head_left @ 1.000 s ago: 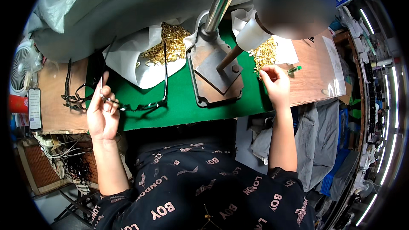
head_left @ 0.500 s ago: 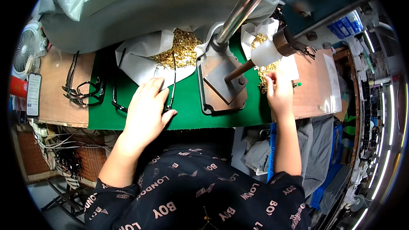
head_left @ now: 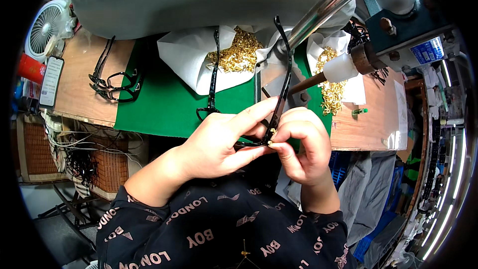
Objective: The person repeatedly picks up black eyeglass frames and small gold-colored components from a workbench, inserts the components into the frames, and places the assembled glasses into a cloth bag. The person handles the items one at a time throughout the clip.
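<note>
A black eyeglass frame (head_left: 287,72) is held in front of my chest, above the bench's near edge, its two temples pointing away from me. My left hand (head_left: 211,142) grips the front of the frame, fingers covering most of it. At the right hinge corner, my right hand (head_left: 306,144) pinches a tiny gold-coloured metal piece (head_left: 271,142) between thumb and forefinger against the frame. Beyond my hands, a heap of small gold metal pieces (head_left: 239,52) lies on a white sheet (head_left: 186,57). A second heap of gold pieces (head_left: 332,92) lies right of the press.
A bench press with a steel column (head_left: 323,12) and a slanting rod (head_left: 309,82) stands just beyond my right hand. Another black eyeglass frame (head_left: 136,89) rests left on the green mat (head_left: 172,102). A phone (head_left: 51,82) and white fan (head_left: 44,27) stand far left.
My left hand has lifted the eyeglass frame off the mat and brought it right and nearer. My right hand has come from the right-hand gold heap to the frame's hinge corner with a gold piece.
</note>
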Motion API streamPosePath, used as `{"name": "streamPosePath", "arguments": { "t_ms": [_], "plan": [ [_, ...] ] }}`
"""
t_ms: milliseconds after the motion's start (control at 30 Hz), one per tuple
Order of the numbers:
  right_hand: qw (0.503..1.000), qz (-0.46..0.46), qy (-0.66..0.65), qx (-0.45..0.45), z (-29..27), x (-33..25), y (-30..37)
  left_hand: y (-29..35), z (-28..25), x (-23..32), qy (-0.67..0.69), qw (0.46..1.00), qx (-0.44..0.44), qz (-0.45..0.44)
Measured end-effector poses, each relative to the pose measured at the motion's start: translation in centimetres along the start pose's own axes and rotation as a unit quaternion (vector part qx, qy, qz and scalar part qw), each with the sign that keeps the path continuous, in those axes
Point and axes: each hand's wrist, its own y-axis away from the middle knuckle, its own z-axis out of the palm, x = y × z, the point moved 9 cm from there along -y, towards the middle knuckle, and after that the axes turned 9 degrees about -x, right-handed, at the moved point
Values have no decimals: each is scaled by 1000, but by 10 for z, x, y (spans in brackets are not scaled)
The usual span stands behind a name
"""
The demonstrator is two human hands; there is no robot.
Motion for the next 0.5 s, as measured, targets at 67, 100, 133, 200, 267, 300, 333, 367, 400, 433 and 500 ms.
{"name": "streamPosePath", "arguments": {
  "t_ms": [67,100,133,200,267,300,333,367,400,433,500],
  "plan": [
    [1000,9,5,-7,0,0,-1,1,1,0,-13,1000,-3,4],
    [1000,21,-11,-11,0,3,-1,2,3,0,-19,999,10,24],
    [999,34,-28,-14,0,6,0,3,2,3,-42,999,11,27],
    [983,99,-155,2,3,22,5,2,-1,10,-88,995,11,34],
    [908,197,-368,42,15,44,17,0,1,16,-106,992,5,66],
    [866,238,-439,1,23,52,20,-1,1,19,-116,990,1,83],
    [826,299,-477,-9,30,51,18,-1,1,18,-110,991,-2,82],
    [828,294,-478,-22,31,50,18,-1,3,16,-105,991,-5,81],
    [832,286,-474,-33,29,50,18,-3,5,16,-101,991,-9,85],
    [833,275,-479,-25,24,52,21,-7,5,18,-66,995,-16,76],
    [835,253,-488,-12,13,53,25,-16,9,22,53,996,-12,76]
  ]
}}
